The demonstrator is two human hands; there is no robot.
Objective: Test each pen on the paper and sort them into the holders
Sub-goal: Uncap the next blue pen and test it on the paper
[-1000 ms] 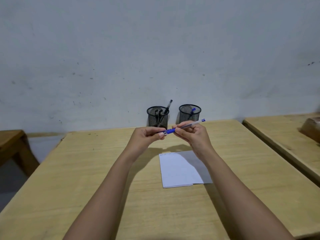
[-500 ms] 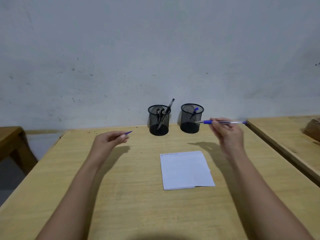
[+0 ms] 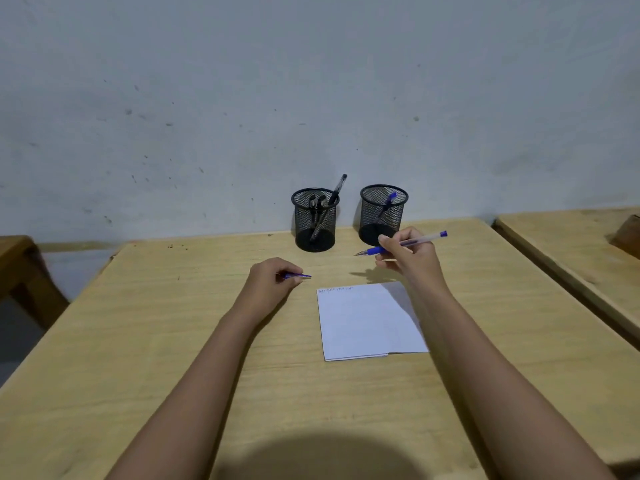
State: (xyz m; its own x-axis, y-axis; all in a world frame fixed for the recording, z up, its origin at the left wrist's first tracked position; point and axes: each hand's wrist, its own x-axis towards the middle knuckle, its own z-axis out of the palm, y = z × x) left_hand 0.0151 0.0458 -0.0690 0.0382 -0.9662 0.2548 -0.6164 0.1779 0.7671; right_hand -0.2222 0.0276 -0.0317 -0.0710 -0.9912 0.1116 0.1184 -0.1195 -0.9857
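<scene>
The uncapped blue pen (image 3: 401, 243) had swung down toward the paper (image 3: 367, 320) and hung just beyond its top edge, pinched in the right hand's (image 3: 407, 258) curled fingers. The left hand (image 3: 270, 282), pinching the cap (image 3: 298, 276), had drawn in beside the sheet. A test stroke looked imminent.

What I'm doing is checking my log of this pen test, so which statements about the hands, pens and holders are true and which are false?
1. The right hand holds an uncapped blue pen. True.
2. The left hand holds nothing. False: it pinches the blue cap.
3. The pen's tip touches the paper. False: the tip hangs above the table, beyond the paper's far edge.
4. The left holder contains black pens. True.
5. The right holder is empty. False: a second blue pen stands in it.
</scene>
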